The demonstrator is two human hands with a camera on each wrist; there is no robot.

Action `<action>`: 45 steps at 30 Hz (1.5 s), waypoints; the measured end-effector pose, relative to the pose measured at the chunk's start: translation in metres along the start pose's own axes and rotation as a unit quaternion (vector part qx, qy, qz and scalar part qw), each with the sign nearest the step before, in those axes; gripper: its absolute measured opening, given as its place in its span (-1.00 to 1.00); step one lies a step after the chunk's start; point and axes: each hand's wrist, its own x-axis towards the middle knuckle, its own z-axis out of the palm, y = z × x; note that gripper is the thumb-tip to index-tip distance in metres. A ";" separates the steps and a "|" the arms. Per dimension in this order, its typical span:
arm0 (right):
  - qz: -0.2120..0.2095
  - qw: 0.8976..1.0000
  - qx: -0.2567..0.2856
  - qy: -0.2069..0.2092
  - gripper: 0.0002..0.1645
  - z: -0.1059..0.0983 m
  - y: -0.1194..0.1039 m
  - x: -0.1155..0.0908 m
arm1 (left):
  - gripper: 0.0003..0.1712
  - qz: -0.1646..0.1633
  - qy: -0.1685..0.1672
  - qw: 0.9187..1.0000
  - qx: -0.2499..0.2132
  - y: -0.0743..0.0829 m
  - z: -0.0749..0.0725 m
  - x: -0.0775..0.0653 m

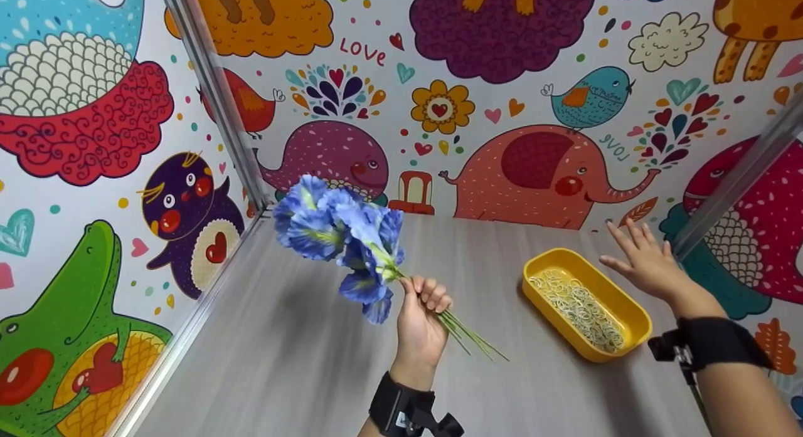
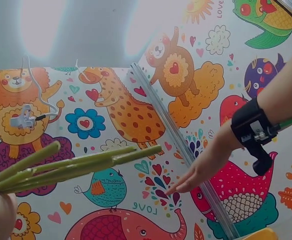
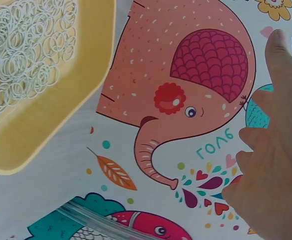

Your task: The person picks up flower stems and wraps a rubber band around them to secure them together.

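To the left of the left hand [image 1: 424, 327], bare surface [image 1: 251, 362] runs to the left wall [image 1: 125, 249], leaving wide room low down; higher up, the flowers [image 1: 342, 230] it grips bar the way. Their stems [image 1: 467, 333] jut toward the yellow box [image 1: 586, 350], so the passage between stem tips and box looks narrow in the head view. The box's sides block a low sideways reach, but its top is open from above. Beyond its far right side, the right hand [image 1: 649, 268] and a metal post [image 1: 735, 183] crowd the room. The back wall [image 1: 389, 105] stops any forward pass.
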 end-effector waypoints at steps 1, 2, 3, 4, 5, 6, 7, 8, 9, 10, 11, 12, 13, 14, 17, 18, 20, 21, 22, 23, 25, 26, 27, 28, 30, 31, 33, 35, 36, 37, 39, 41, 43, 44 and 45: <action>0.000 1.000 0.002 0.004 0.02 0.002 0.002 -0.002 | -0.50 -0.001 -0.001 1.000 -0.006 0.001 0.000 -0.001; 0.001 1.000 0.005 0.008 0.02 0.004 0.004 -0.003 | -0.50 -0.003 -0.002 1.000 -0.012 0.002 0.001 -0.001; 0.002 1.000 0.007 0.014 0.02 0.006 0.006 -0.004 | -0.50 -0.006 -0.002 1.000 -0.017 0.003 0.001 -0.002; 0.001 1.000 0.009 0.021 0.02 0.009 0.008 -0.006 | -0.50 -0.010 -0.003 1.000 -0.021 0.004 0.001 -0.003; 0.003 1.000 0.010 0.027 0.02 0.011 0.010 -0.007 | -0.50 -0.012 -0.005 1.000 -0.023 0.005 0.001 -0.003; 0.002 0.999 0.012 0.033 0.01 0.014 0.013 -0.008 | -0.50 -0.015 -0.007 1.000 -0.024 0.006 0.002 -0.004; 0.002 0.999 0.012 0.038 0.01 0.017 0.016 -0.009 | -0.50 -0.016 -0.009 0.999 -0.026 0.007 0.002 -0.005; 0.004 0.999 0.012 0.040 0.01 0.020 0.018 -0.010 | -0.50 -0.017 -0.011 0.999 -0.026 0.007 0.002 -0.005; 0.006 0.999 0.013 0.041 0.01 0.023 0.021 -0.011 | -0.50 -0.018 -0.013 0.999 -0.024 0.008 0.002 -0.006; 0.008 0.999 0.015 0.041 0.01 0.027 0.024 -0.012 | -0.50 -0.017 -0.014 0.999 -0.023 0.008 0.003 -0.007; 0.010 0.999 0.016 0.038 0.01 0.030 0.026 -0.013 | -0.51 -0.016 -0.016 1.000 -0.021 0.008 0.003 -0.007; 0.012 0.999 0.017 0.036 0.01 0.034 0.029 -0.014 | -0.51 -0.015 -0.017 1.000 -0.020 0.009 0.003 -0.008; 0.015 0.999 0.015 0.035 0.01 0.038 0.031 -0.015 | -0.51 -0.014 -0.017 1.000 -0.018 0.009 0.003 -0.008; 0.019 0.999 0.015 0.032 0.02 0.043 0.034 -0.017 | -0.51 -0.013 -0.018 1.000 -0.016 0.010 0.003 -0.009; 0.023 0.999 0.005 0.029 0.00 0.059 0.040 -0.022 | -0.51 -0.013 -0.017 1.000 -0.015 0.010 0.004 -0.011; 0.023 0.999 -0.001 0.028 0.00 0.064 0.042 -0.024 | -0.51 -0.013 -0.016 1.000 -0.014 0.010 0.003 -0.011; 0.026 0.999 -0.010 0.021 -0.01 0.076 0.046 -0.027 | -0.50 -0.013 -0.017 1.000 -0.009 0.010 0.003 -0.012; 0.025 0.999 -0.016 0.019 -0.02 0.081 0.048 -0.028 | -0.50 -0.013 -0.018 1.000 -0.008 0.010 0.003 -0.012; 0.027 0.999 -0.019 0.014 -0.02 0.086 0.049 -0.028 | -0.49 -0.014 -0.020 1.000 -0.005 0.009 0.002 -0.012; 0.028 0.999 -0.025 0.010 -0.02 0.090 0.051 -0.029 | -0.49 -0.014 -0.023 1.000 -0.001 0.009 0.002 -0.013; 0.032 0.999 -0.030 0.002 -0.07 0.096 0.055 -0.029 | -0.48 -0.018 -0.029 0.999 0.000 0.009 0.002 -0.013; 0.032 0.999 -0.033 -0.001 -0.13 0.098 0.057 -0.029 | -0.48 -0.020 -0.032 0.999 -0.003 0.009 0.002 -0.013; 0.030 0.999 -0.037 -0.003 -0.19 0.100 0.058 -0.028 | -0.48 -0.022 -0.035 0.999 -0.004 0.009 0.002 -0.013; 0.028 0.999 -0.038 -0.004 -0.27 0.102 0.060 -0.027 | -0.48 -0.023 -0.038 0.999 -0.006 0.008 0.002 -0.013; 0.023 0.999 -0.037 -0.005 -0.45 0.106 0.063 -0.025 | -0.49 -0.025 -0.042 0.999 -0.008 0.008 0.002 -0.013; 0.021 0.999 -0.036 -0.007 -0.52 0.107 0.064 -0.023 | -0.49 -0.026 -0.044 0.999 -0.008 0.008 0.002 -0.013; 0.016 0.999 -0.034 -0.008 -0.62 0.112 0.066 -0.020 | -0.50 -0.026 -0.045 0.999 -0.006 0.007 0.002 -0.014; 0.015 0.999 -0.030 -0.013 -0.66 0.116 0.068 -0.016 | -0.49 -0.028 -0.046 0.999 -0.006 0.007 0.002 -0.015; 0.015 0.999 -0.027 -0.015 -0.67 0.118 0.069 -0.015 | -0.49 -0.029 -0.048 0.998 -0.007 0.007 0.002 -0.015; 0.017 0.999 -0.024 -0.017 -0.68 0.121 0.070 -0.013 | -0.48 -0.030 -0.048 0.998 -0.008 0.007 0.002 -0.015; 0.023 0.999 -0.015 -0.020 -0.69 0.125 0.071 -0.011 | -0.48 -0.033 -0.048 0.998 -0.010 0.007 0.002 -0.016; 0.031 0.999 -0.006 -0.023 -0.71 0.128 0.073 -0.009 | -0.47 -0.034 -0.048 0.998 -0.008 0.006 0.002 -0.016; 0.050 0.998 0.006 -0.028 -0.72 0.131 0.073 -0.008 | -0.47 -0.034 -0.047 0.998 -0.006 0.006 0.003 -0.016; 0.059 0.998 0.008 -0.032 -0.72 0.132 0.073 -0.008 | -0.48 -0.035 -0.046 0.998 -0.005 0.006 0.003 -0.017; 0.069 0.997 0.009 -0.037 -0.72 0.133 0.073 -0.008 | -0.48 -0.034 -0.046 0.998 -0.004 0.005 0.003 -0.017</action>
